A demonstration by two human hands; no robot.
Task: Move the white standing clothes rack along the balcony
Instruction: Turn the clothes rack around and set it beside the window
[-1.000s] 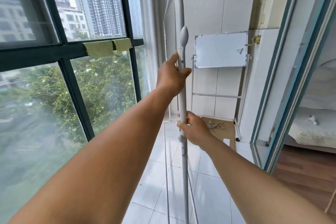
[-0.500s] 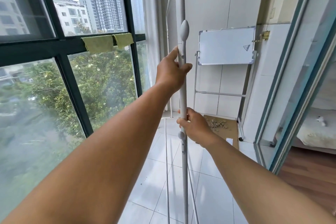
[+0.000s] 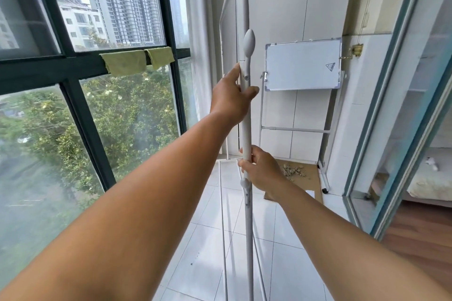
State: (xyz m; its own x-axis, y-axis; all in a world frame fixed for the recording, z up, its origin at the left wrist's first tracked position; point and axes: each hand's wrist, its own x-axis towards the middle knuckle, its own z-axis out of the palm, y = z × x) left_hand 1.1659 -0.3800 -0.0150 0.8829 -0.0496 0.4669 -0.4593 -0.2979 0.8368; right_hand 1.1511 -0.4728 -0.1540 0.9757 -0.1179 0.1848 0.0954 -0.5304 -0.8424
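The white standing clothes rack (image 3: 247, 127) stands upright straight ahead of me on the tiled balcony floor, its near post running from the bottom of the view up to a curved top bar. An oval white knob sits on the post just above my upper hand. My left hand (image 3: 231, 98) is wrapped around the post at chest height. My right hand (image 3: 260, 170) grips the same post lower down, just above a round adjusting knob. The rack's feet are out of view.
A tall dark-framed window (image 3: 73, 115) lines the left side, with two green cloths (image 3: 137, 61) on its rail. A whiteboard on a stand (image 3: 303, 66) and cardboard with rubble (image 3: 298, 173) fill the far end. A sliding glass door (image 3: 381, 129) runs along the right.
The far end with the whiteboard has come closer and larger in view, the rack staying in front of me. Both hands keep the same grips on the post.
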